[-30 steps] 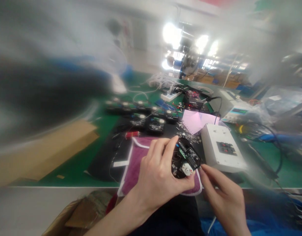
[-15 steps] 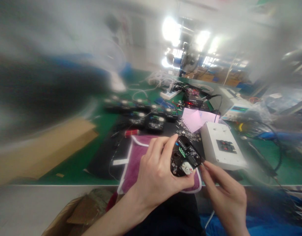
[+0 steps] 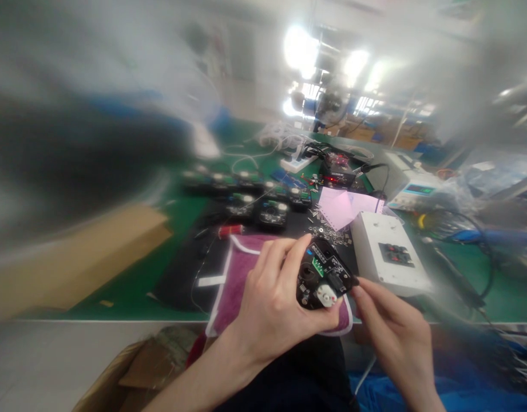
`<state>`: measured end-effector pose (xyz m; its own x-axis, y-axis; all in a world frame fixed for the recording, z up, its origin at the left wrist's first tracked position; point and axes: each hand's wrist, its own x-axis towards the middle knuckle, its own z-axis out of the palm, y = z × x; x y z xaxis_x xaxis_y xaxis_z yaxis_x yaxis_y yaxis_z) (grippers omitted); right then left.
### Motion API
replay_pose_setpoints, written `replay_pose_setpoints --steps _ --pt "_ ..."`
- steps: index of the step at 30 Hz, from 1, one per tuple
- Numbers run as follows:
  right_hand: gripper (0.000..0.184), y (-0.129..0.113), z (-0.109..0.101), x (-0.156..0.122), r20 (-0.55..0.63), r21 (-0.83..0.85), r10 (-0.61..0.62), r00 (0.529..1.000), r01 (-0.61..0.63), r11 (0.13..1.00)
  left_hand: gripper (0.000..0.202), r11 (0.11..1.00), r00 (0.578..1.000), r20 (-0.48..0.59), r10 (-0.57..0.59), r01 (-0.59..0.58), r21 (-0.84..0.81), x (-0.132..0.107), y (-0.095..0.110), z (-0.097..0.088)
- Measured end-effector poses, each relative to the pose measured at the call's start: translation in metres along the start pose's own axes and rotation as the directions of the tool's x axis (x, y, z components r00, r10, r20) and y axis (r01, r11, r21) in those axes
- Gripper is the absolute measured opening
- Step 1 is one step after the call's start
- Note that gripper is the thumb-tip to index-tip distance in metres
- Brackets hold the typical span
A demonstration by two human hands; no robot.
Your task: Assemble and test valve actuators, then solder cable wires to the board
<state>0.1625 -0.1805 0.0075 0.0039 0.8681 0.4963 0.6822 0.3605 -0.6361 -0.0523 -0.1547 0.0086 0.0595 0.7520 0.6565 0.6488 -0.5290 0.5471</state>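
Note:
A black circuit-board assembly (image 3: 310, 273) with a green connector and a round white part is gripped in my left hand (image 3: 276, 292), fingers along its far edge and thumb along the near one. It is held tilted above a purple cloth (image 3: 233, 286) with white trim. My right hand (image 3: 394, 332) has thumb and forefinger pinched together at the assembly's right corner. Whatever small piece may lie between those fingertips is hidden.
Several similar board assemblies (image 3: 273, 215) stand on a black mat behind the cloth, near a red spool (image 3: 231, 230). Loose screws and nuts (image 3: 327, 233) lie before pink paper (image 3: 347, 206). A white box (image 3: 387, 252) is at right, cardboard (image 3: 87, 257) at left.
The right hand's pinching fingertips have shifted very slightly at the assembly's corner. My left hand keeps the same hold, and the assembly has hardly moved.

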Motion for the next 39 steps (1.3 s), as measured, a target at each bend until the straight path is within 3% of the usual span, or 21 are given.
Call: replay_pose_setpoints --steps 10,24,30,39 --pt "0.016 -0.003 0.004 -0.003 -0.080 -0.169 -0.077 0.994 0.063 0.984 0.085 0.999 0.999 -0.011 -0.040 0.040 -0.016 -0.004 0.001 0.002" --pt "0.016 -0.008 0.010 -0.007 -0.145 -0.153 -0.040 0.989 0.017 0.988 0.080 1.000 0.999 -0.044 -0.024 0.025 0.016 -0.005 0.002 0.002" --pt "0.014 -0.006 0.007 -0.006 -0.121 -0.181 -0.095 0.988 0.072 0.981 0.078 0.999 0.998 -0.042 -0.036 0.036 0.017 -0.004 0.001 0.002" --pt "0.016 0.003 0.004 -0.001 -0.057 -0.077 -0.051 0.997 0.047 0.996 0.079 0.999 1.000 -0.009 -0.008 0.008 -0.042 -0.004 0.001 0.002"
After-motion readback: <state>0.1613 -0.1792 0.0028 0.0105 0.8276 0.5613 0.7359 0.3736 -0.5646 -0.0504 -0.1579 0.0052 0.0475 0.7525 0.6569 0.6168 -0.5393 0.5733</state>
